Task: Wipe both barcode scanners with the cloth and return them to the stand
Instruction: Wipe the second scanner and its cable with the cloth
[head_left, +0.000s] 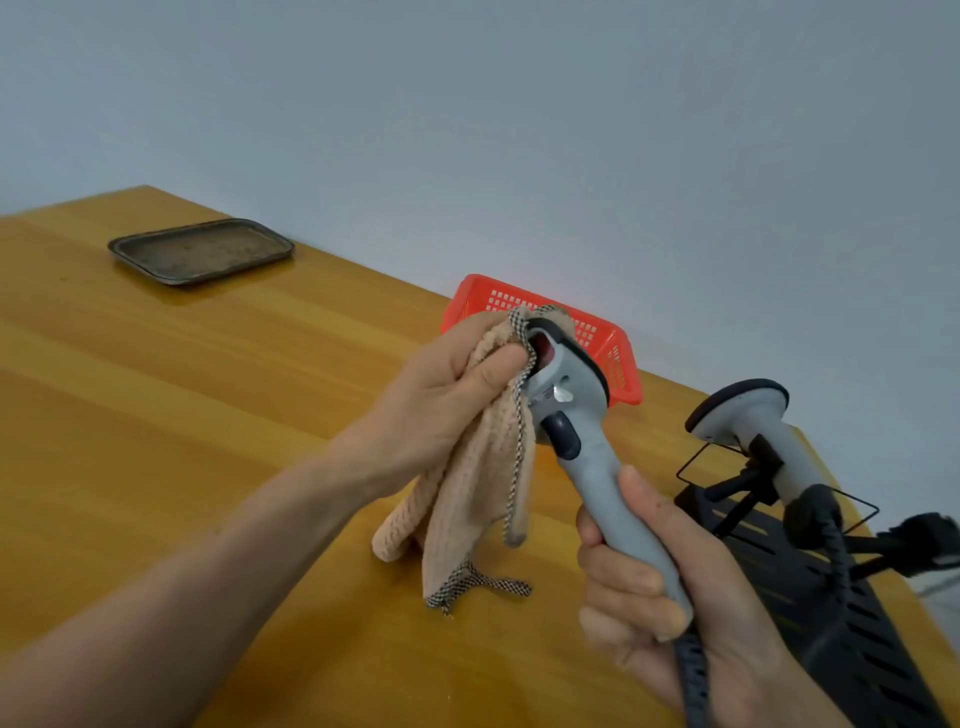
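A dark metal tray (202, 252) is lying far left on the wooden table (208, 415), close to the back edge and well apart from everything else, with a broad stretch of wood lying between it and the hands. The left hand (441, 395) is bunching a peach cloth (467, 493) in curled fingers and pressing it against the head of a grey scanner (587, 452), the cloth's checked hem hanging down to touch the table. Behind the head, a red basket (618, 364) is sitting at the back edge by the wall. The right hand (654, 597) is wrapping around the scanner's handle, holding it tilted above the table. Further right, the second scanner (748, 415) is resting in the black stand (831, 613), which is sitting close to the table's right edge.
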